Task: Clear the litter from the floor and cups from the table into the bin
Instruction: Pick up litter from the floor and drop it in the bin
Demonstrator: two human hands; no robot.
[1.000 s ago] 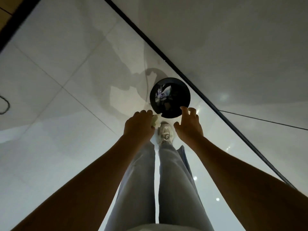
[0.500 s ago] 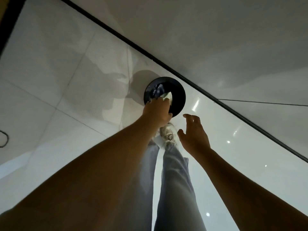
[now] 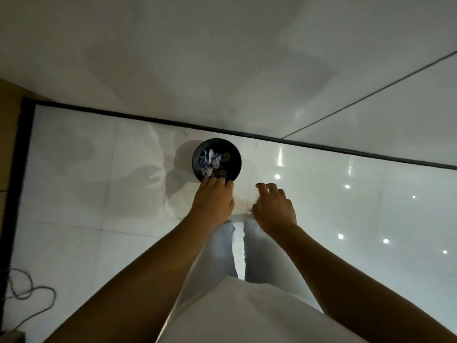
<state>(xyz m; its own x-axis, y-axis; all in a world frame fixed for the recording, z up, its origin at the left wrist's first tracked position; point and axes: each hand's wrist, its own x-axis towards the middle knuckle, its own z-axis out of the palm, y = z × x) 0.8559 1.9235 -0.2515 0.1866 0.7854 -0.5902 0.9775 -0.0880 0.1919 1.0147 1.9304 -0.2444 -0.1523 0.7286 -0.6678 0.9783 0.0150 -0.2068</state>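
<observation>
The left hand [image 3: 214,198] is hovering over the near rim of the bin [image 3: 238,162], fingers loosely spread and gripping nothing, likely because its load is already dropped. The right hand [image 3: 274,206] is hanging beside the bin, relaxed and empty. Crumpled litter [image 3: 210,160] is lying inside the bin, which is standing on glossy floor [image 3: 86,194] near the wall [image 3: 222,58].

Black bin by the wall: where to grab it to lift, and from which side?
Judging by shape, grip the bin by its round rim, from above on the near side. It stands upright with its open mouth facing up, crumpled litter inside, and the left hand is already over that edge. The wall blocks the far side.
</observation>
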